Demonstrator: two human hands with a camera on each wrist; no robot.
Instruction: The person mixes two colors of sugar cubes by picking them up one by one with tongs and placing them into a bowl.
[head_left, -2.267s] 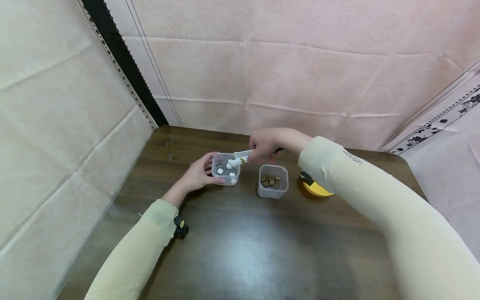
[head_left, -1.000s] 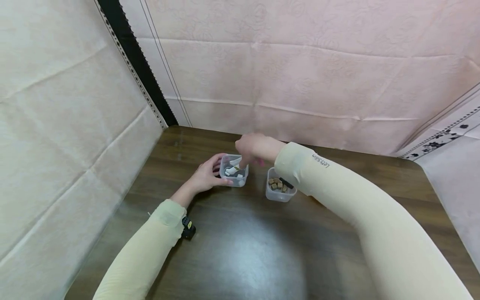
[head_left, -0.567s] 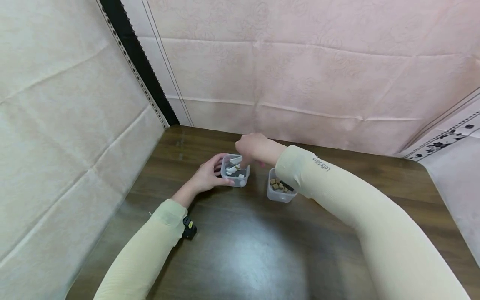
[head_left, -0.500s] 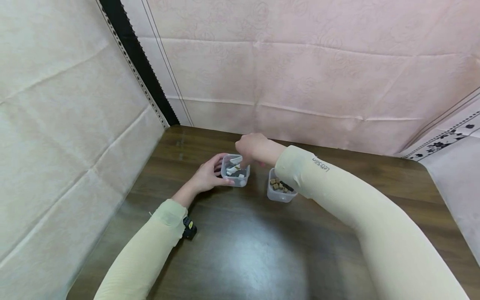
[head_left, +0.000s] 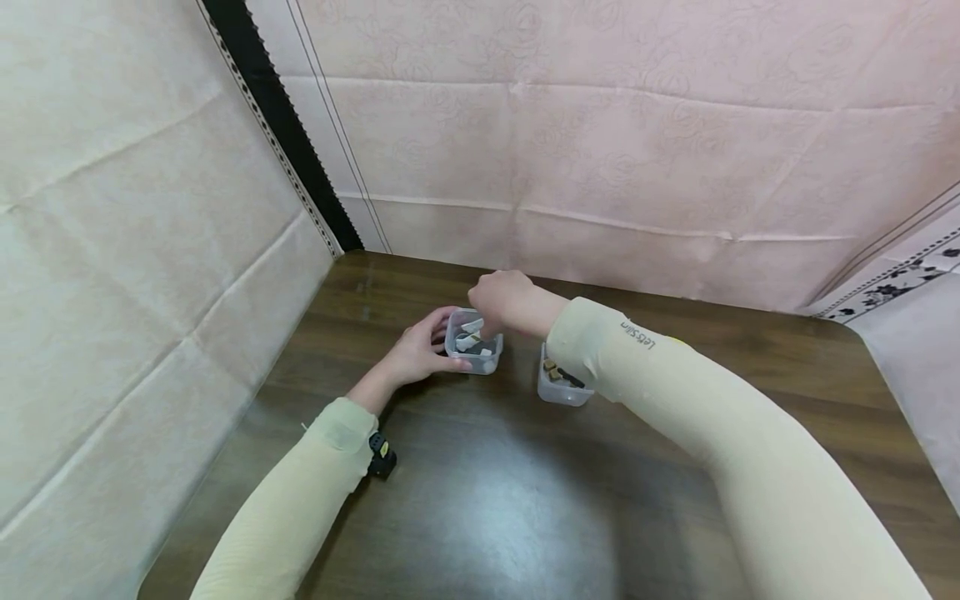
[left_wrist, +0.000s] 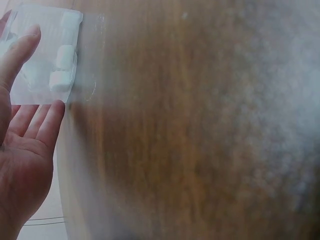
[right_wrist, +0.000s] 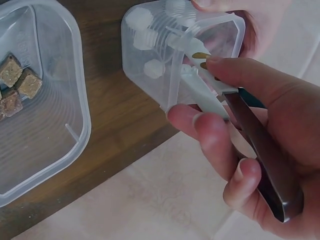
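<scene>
My left hand grips a small clear plastic container, its thumb on the near side and its fingers on the far side. Several white cubes lie inside. With my right hand I hold tongs that have a dark handle and white arms, thumb on one arm and fingers on the other. In the right wrist view the white arms reach into the container, their tips among the cubes. From the head view, my right hand hides most of the tongs.
A second clear container with several brown cubes stands to the right, partly under my right forearm. A sliver of yellow peeks out behind the right sleeve. The wooden table meets hanging cloth at its back and left.
Over the earlier frames my right hand has moved left and lowered the tongs further into the container of white cubes. The left hand keeps its hold. In the last half second, little differs.
</scene>
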